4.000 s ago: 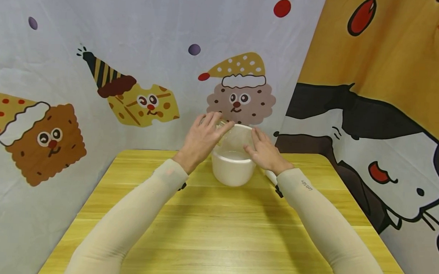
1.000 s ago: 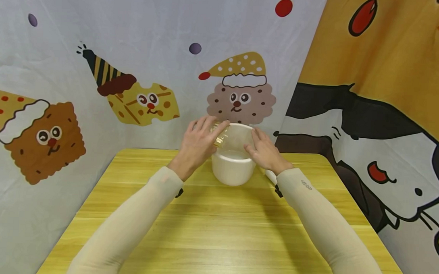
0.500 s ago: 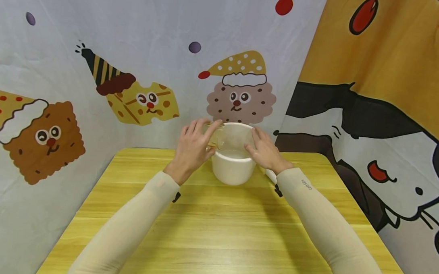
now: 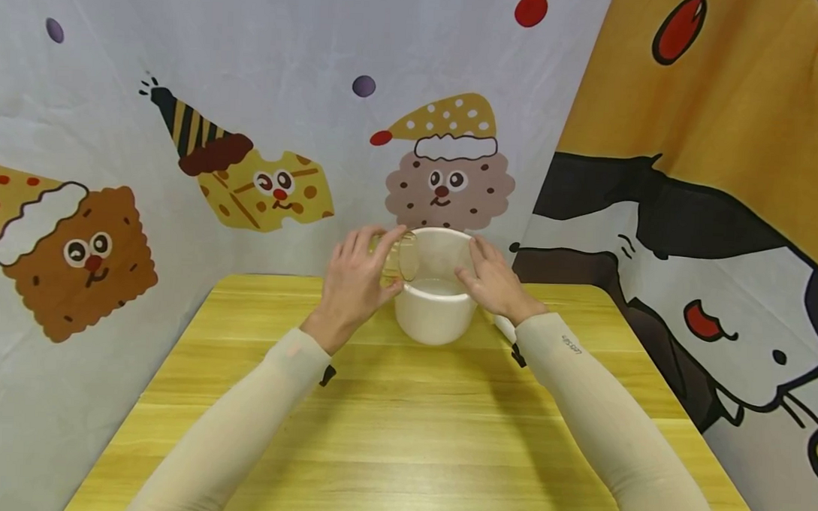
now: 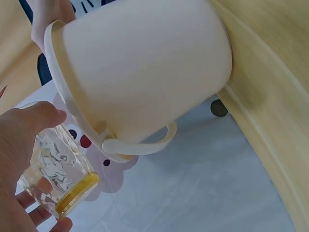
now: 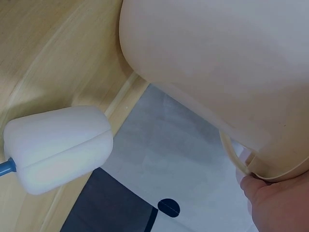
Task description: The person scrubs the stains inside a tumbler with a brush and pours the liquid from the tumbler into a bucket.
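Observation:
A white plastic bucket stands upright near the table's far edge, with a little clear liquid apparently at its bottom. My left hand holds a clear, amber-tinted glass cup tilted on its side, just left of the bucket's rim. In the left wrist view, thumb and fingers wrap round the cup, its yellowish base toward the lower right. On the opposite side, my right hand grips the bucket's rim, thumb toward the inside; its fingertips are partly hidden in the right wrist view.
A white sponge brush with a blue handle lies on the wooden table, right of the bucket and partly under my right forearm. The bucket's loop handle hangs at its far side. Printed cloth hangs close behind the table.
My left hand has moved left and slightly down with the glass cup, from over the bucket's rim to beside it. More of the cup shows. The right hand and bucket stay put.

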